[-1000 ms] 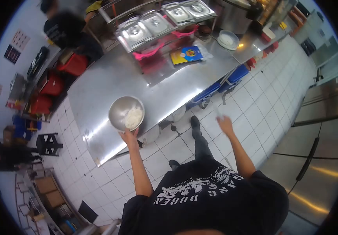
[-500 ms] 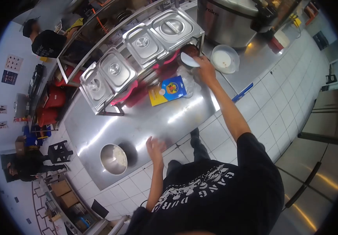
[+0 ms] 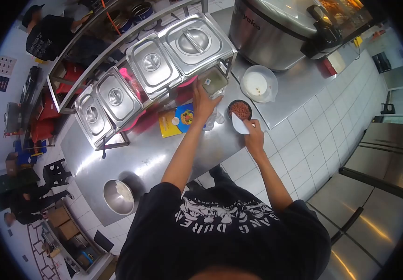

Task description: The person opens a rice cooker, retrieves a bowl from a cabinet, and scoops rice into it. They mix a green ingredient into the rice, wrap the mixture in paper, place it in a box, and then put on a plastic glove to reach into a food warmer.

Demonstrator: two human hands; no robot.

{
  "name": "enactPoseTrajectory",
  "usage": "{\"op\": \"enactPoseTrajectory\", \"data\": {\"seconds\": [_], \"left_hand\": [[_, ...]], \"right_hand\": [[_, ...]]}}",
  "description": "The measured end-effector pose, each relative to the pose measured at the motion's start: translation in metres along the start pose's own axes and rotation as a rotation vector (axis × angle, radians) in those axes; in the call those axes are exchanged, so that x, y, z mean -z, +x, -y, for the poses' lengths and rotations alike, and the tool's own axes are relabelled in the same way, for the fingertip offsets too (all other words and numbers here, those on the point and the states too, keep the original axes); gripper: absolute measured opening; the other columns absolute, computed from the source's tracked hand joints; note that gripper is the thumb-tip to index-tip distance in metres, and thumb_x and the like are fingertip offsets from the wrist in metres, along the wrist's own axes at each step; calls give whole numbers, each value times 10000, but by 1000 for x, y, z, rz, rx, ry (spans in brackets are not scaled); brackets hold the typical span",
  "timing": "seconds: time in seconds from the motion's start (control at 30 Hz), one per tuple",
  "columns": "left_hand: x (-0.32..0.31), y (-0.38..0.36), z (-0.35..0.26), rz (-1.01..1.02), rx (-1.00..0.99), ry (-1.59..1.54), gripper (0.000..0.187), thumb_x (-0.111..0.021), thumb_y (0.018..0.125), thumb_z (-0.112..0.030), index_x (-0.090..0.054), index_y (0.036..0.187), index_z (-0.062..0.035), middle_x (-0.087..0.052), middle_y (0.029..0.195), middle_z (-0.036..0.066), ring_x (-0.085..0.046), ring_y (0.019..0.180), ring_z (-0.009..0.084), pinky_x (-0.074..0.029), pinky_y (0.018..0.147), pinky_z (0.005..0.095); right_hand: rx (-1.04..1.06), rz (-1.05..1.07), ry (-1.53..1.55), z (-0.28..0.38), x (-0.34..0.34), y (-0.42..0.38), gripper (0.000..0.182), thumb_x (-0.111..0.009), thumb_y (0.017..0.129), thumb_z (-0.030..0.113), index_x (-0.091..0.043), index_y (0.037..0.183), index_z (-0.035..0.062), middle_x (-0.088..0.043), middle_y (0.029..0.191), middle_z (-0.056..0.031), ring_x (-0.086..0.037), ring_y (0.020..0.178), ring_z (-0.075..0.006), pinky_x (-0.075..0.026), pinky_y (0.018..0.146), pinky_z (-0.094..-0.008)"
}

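Observation:
My left hand (image 3: 204, 103) reaches under the rack's edge, its fingers and thumb around a small greenish rectangular container (image 3: 214, 81). My right hand (image 3: 254, 136) grips a white half-moon scraper (image 3: 239, 125). The scraper's tip dips into a round dark bowl (image 3: 230, 108) of reddish-brown crumbly food (image 3: 241, 110). Beyond that bowl, a translucent tub (image 3: 269, 86) holds something white. A yellow and blue packet (image 3: 171, 122) and a clear plastic bag (image 3: 215, 119) lie by my left wrist, which partly covers them.
Several lidded steel pans (image 3: 152, 63) sit in a raised rack over the steel table (image 3: 164, 156). A steel bowl (image 3: 117, 198) with white contents stands at the near left. A large steel cooker (image 3: 269, 35) is at the back right. Another person (image 3: 49, 35) stands beyond the rack.
My left hand has moved from the table's front edge up to the greenish container. My right hand has drawn back toward me with the scraper, and the dark bowl now stands nearer the front edge.

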State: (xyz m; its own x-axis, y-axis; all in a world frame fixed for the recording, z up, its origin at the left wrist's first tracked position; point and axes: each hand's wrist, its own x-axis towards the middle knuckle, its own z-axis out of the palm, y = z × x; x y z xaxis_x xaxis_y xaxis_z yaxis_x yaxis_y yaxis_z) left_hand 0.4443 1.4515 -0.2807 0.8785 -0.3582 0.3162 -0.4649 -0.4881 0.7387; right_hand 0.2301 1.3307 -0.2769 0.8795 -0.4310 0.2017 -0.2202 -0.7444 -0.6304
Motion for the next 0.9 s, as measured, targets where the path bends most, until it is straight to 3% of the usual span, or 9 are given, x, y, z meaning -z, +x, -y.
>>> {"op": "enactPoseTrajectory", "data": {"seconds": [0.1,0.23,0.27,0.33,0.4,0.5,0.63,0.7,0.9], "left_hand": [[-3,6,-2,-3,1,-16,1021,-877,609,-241,-268,1397,-15,-304,1421,264,-411,1241,459,-377,1035,505],[19,-22,-19,36,46,110,729,-729,728,-91,-351,1341,19,-367,1378,243,-423,1235,447,-367,1051,489],[21,-39,-26,62,95,12,656,-650,755,-21,-363,1343,31,-394,1364,252,-402,1270,443,-357,1074,464],[9,-82,-24,179,70,-77,705,-670,746,-22,-342,1368,31,-381,1393,250,-381,1300,433,-348,1088,453],[5,-102,-28,291,34,-163,754,-691,737,-23,-321,1392,32,-367,1423,248,-360,1330,423,-339,1103,442],[-4,-99,-30,349,50,-272,888,-765,701,-72,-281,1440,23,-315,1490,239,-322,1384,378,-328,1114,410],[-10,-102,-32,463,49,-291,957,-799,684,-110,-250,1458,15,-376,1467,222,-387,1355,350,-352,1099,401],[-14,-101,-35,354,173,-447,735,-772,673,-78,-456,1333,-13,-547,1291,199,-529,1192,379,-449,980,422],[-20,-110,-26,216,67,-345,554,-720,700,-81,-557,1228,-36,-593,1198,196,-569,1116,389,-479,921,424]], "right_hand": [[-45,153,-116,-12,-1,-8,545,-658,691,-68,-579,1198,117,-561,1081,-117,-655,831,-343,-543,688,-430],[-138,171,-3,19,36,14,543,-743,728,69,-562,1239,98,-564,1124,-158,-645,882,-368,-527,744,-428],[-104,108,-26,31,43,26,643,-782,703,158,-521,1286,83,-546,1176,-164,-646,900,-373,-531,753,-430],[-74,54,-49,35,41,40,760,-822,678,246,-480,1333,68,-528,1229,-169,-647,919,-378,-535,762,-432],[-77,354,-169,34,32,53,949,-844,633,366,-385,1399,45,-452,1321,-200,-644,935,-405,-564,726,-458],[-105,433,-215,24,25,58,974,-840,629,397,-383,1403,21,-475,1335,-182,-621,1022,-398,-533,844,-418],[-37,399,-150,23,21,56,957,-842,636,365,-376,1398,21,-448,1339,-212,-628,977,-427,-548,792,-459],[-20,346,-56,23,14,52,937,-833,643,373,-383,1390,28,-448,1343,-207,-623,997,-426,-535,834,-461],[1,307,-39,38,16,45,873,-807,664,357,-403,1387,80,-447,1353,-172,-616,1026,-403,-535,842,-460]]}}
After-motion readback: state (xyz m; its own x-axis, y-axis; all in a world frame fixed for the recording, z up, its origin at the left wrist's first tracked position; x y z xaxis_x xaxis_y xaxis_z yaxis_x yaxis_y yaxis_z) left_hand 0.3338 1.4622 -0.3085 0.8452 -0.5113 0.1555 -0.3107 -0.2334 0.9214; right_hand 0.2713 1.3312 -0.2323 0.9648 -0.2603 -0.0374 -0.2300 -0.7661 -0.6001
